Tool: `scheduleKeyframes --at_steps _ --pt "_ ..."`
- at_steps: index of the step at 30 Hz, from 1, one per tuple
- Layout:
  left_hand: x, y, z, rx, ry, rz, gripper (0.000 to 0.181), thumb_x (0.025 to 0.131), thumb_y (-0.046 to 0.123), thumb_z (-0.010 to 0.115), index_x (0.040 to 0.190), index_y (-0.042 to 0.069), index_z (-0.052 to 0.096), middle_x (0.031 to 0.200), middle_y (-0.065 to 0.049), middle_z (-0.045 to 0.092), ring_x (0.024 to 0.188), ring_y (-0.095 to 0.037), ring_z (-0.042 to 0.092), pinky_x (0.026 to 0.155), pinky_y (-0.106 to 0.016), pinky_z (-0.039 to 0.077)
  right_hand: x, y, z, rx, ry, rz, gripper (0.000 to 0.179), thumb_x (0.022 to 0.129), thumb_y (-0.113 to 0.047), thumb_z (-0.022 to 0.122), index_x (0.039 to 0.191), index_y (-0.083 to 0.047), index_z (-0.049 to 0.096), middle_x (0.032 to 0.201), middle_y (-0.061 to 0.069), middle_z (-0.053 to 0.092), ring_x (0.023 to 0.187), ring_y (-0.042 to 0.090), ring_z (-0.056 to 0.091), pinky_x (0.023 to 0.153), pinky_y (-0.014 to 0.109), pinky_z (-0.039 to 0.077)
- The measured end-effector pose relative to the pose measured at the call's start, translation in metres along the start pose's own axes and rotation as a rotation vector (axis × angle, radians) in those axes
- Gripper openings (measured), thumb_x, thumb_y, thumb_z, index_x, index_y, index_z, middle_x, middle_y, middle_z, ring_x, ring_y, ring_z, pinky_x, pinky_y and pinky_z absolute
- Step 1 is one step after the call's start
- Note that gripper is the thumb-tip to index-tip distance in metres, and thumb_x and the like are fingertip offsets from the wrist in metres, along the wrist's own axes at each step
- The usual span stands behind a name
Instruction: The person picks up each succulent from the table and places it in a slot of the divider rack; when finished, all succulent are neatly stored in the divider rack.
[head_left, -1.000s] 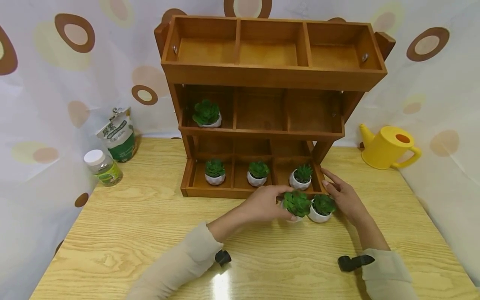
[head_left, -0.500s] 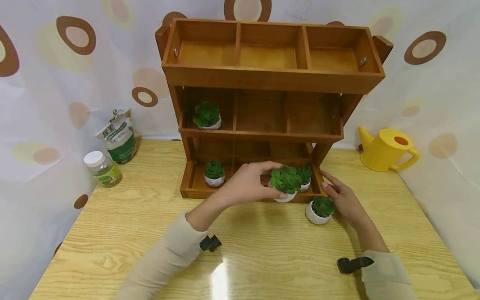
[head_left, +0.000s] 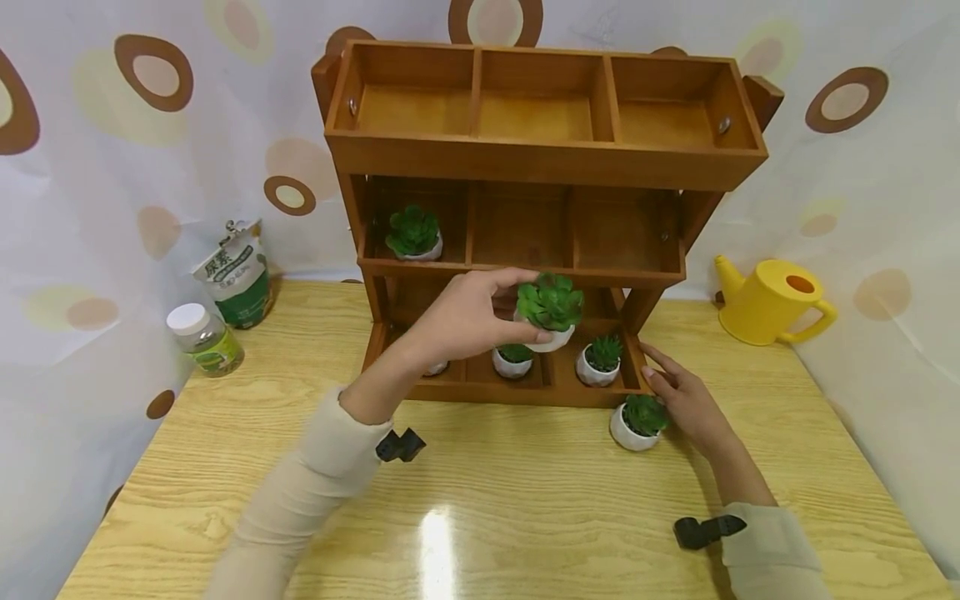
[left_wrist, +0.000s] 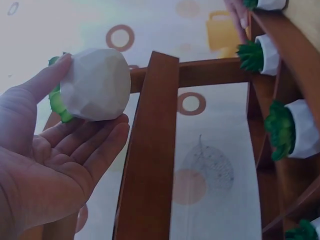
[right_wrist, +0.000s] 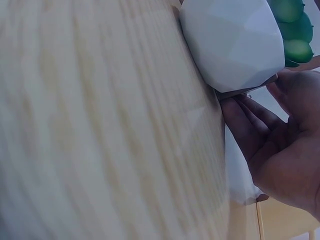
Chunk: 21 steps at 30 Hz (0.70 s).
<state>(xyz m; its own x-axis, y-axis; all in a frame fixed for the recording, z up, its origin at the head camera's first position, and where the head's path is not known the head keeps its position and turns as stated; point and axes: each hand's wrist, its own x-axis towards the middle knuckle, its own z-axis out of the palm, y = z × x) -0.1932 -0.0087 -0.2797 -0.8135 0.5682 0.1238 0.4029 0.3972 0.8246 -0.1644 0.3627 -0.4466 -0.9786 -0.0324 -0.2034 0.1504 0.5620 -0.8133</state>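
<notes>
My left hand (head_left: 467, 315) holds a potted succulent (head_left: 551, 304) in front of the wooden plant shelf (head_left: 547, 158), between its lower and middle tiers. In the left wrist view, thumb and fingers grip the faceted white pot (left_wrist: 97, 85) from both sides, tilted with its base toward the camera. My right hand (head_left: 690, 404) grips the front right corner of the shelf's bottom tier, thumb at the rim. Just left of it, another succulent (head_left: 641, 421) stands on the table. The bottom tier bears a spiky succulent (head_left: 600, 362), a middle one (head_left: 513, 360) and a left one mostly hidden by my left hand.
One succulent (head_left: 414, 233) sits in the middle tier's left compartment. A yellow watering can (head_left: 772, 302) stands right of the shelf. On the left are a white-lidded jar (head_left: 206, 337) and a clipped green-and-white bag (head_left: 238, 275). A patterned cloth hangs behind the wooden table (head_left: 525, 500).
My left hand has lifted the succulent from beside the other one on the table, up and left to in front of the shelf. My right hand stays at the shelf's corner.
</notes>
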Motion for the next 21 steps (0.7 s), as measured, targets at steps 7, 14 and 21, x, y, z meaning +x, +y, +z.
scheduleKeyframes --at_steps 7,14,21 --pt "0.007 0.008 -0.022 -0.001 0.054 0.038 0.068 0.082 0.034 0.086 0.143 0.02 0.058 0.118 0.006 0.073 0.104 -0.006 0.068 0.09 -0.031 0.056 0.0 -0.001 0.0 0.02 -0.003 -0.004 0.065 0.107 -0.053 0.039 0.164 -0.029 0.018 0.163 0.024 0.031 0.147 0.046 0.036 0.117 0.063 0.03" --pt "0.021 0.013 -0.041 0.048 0.114 0.022 0.072 0.082 0.039 0.085 0.146 0.02 0.056 0.116 0.005 0.073 0.103 -0.009 0.067 0.087 -0.033 0.055 0.001 -0.001 0.0 0.025 -0.009 -0.006 0.065 0.107 -0.052 0.039 0.164 -0.029 0.017 0.163 0.024 0.03 0.148 0.046 0.035 0.117 0.063 0.03" --pt "0.036 0.012 -0.054 0.116 0.157 0.001 0.074 0.084 0.04 0.082 0.148 0.017 0.053 0.115 0.001 0.071 0.098 -0.013 0.063 0.082 -0.032 0.053 0.0 -0.003 0.0 0.021 -0.008 0.01 0.065 0.107 -0.052 0.039 0.164 -0.03 0.018 0.164 0.024 0.029 0.148 0.046 0.034 0.117 0.064 0.029"
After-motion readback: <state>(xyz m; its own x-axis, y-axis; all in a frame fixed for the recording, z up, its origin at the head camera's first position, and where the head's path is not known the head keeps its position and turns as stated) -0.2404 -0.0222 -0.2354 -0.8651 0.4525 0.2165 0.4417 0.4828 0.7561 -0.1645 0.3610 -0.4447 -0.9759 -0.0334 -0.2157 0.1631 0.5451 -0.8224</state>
